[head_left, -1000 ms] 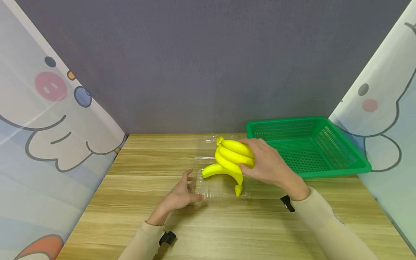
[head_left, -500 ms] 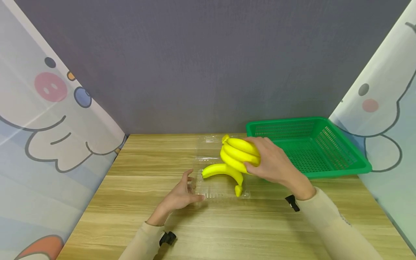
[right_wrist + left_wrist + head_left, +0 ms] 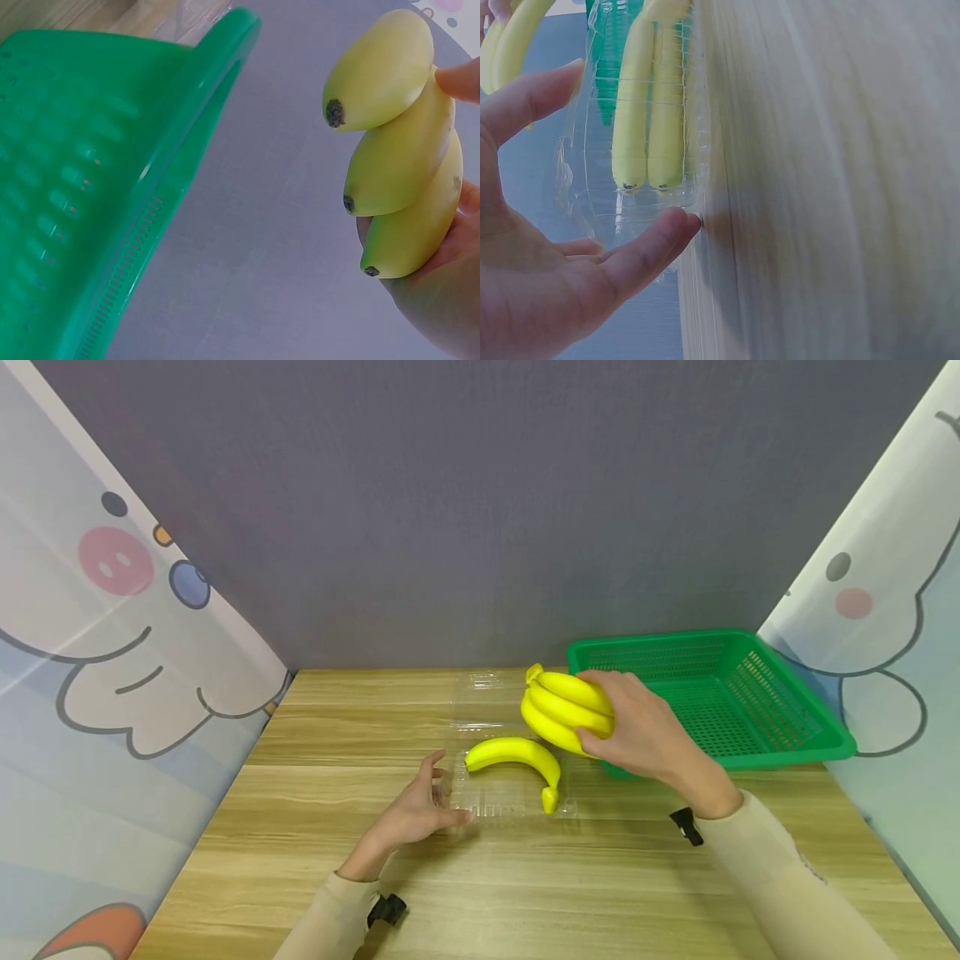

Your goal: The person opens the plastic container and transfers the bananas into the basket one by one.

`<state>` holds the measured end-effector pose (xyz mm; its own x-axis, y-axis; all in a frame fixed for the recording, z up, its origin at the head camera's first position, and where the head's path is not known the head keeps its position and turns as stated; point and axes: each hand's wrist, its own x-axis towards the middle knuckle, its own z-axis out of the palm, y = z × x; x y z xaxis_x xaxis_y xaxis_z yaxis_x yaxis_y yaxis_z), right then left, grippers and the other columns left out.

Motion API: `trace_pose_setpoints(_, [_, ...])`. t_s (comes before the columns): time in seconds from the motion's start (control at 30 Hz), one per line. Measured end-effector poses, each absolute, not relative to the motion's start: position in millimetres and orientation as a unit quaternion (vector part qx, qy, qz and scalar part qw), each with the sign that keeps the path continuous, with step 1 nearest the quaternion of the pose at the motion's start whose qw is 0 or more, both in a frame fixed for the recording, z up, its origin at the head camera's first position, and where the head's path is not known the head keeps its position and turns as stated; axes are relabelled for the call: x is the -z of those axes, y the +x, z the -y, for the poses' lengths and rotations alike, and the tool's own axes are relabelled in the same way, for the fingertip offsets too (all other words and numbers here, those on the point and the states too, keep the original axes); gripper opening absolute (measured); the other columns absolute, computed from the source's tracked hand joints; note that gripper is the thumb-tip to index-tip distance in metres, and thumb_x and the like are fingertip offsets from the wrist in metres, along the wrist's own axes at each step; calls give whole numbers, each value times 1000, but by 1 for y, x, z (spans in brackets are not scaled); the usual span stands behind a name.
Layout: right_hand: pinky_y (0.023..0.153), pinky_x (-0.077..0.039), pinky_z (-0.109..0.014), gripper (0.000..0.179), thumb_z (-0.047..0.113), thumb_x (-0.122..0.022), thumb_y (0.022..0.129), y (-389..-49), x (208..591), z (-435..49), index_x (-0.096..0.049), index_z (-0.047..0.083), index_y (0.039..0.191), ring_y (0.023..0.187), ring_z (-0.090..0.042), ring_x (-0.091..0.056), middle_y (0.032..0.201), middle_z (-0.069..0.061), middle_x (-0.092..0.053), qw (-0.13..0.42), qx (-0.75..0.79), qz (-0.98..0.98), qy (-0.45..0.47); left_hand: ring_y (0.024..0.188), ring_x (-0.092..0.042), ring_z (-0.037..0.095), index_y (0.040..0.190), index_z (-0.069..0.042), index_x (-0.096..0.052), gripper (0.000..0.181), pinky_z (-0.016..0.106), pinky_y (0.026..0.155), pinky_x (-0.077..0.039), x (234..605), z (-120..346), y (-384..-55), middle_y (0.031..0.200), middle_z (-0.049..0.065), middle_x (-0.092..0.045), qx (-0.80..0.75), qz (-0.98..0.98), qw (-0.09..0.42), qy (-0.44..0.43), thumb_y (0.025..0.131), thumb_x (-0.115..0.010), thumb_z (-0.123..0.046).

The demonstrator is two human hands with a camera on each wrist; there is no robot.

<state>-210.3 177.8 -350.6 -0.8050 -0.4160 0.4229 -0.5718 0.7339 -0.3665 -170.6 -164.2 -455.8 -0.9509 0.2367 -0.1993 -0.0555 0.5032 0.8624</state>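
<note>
My right hand [image 3: 637, 727] grips a bunch of yellow bananas [image 3: 567, 710], held up between the clear container and the green basket. Three banana tips [image 3: 394, 176] face the right wrist camera, the thumb on one side and the other fingers partly hidden behind the bunch. A single curved banana [image 3: 513, 756] lies in the hinged clear plastic container [image 3: 495, 802], whose lid lies folded back. With thumb and fingers spread, my left hand [image 3: 412, 810] touches the container's near left corner. Through its clear wall two yellow lengths [image 3: 634, 112] show in the left wrist view; one may be a reflection.
A green perforated basket [image 3: 795, 756] stands at the back right of the wooden table [image 3: 525, 885]. Behind the table rises a grey wall [image 3: 450, 527]. Printed panels stand along the left and right sides.
My right hand has lifted the banana bunch and moved it right and slightly back, away from the single banana, toward the basket. My left hand has stayed at the container.
</note>
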Motion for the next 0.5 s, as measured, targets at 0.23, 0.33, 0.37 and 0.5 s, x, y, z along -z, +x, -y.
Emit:
trace_pose_setpoints(0.23, [66, -47, -40, 63, 25, -76, 83, -215, 352, -184, -54, 3, 138, 94, -26, -53, 122, -14, -62, 156, -242, 923, 256, 129, -49, 40, 161, -7, -12, 116, 56, 99, -45, 457, 165, -171, 150, 22, -41, -496, -854, 145, 58, 77, -90, -25])
trace_pose_setpoints(0.33, [66, -47, -41, 64, 25, -75, 84, -216, 352, -186, -53, 4, 139, 95, -26, -53, 124, -14, -62, 151, -240, 927, 247, 128, -49, 39, 161, -7, -12, 116, 56, 99, -46, 457, 165, -171, 150, 22, -42, -494, -855, 145, 58, 77, -90, -25])
trace_pose_setpoints(0.37, [67, -47, -41, 63, 25, -75, 84, -216, 352, -187, -53, 5, 140, 95, -26, -53, 124, -14, -62, 149, -239, 928, 244, 128, -49, 39, 161, -7, -12, 116, 56, 99, -45, 457, 165, -171, 150, 22, -41, -494, -855, 145, 59, 77, -90, -25])
trace_pose_setpoints(0.5, [67, -47, -42, 63, 26, -74, 85, -217, 352, -190, -52, 6, 140, 95, -26, -52, 125, -13, -61, 141, -239, 932, 232, 129, -48, 39, 161, -8, -12, 116, 56, 99, -46, 458, 166, -171, 151, 22, -41, -493, -855, 147, 61, 78, -90, -25])
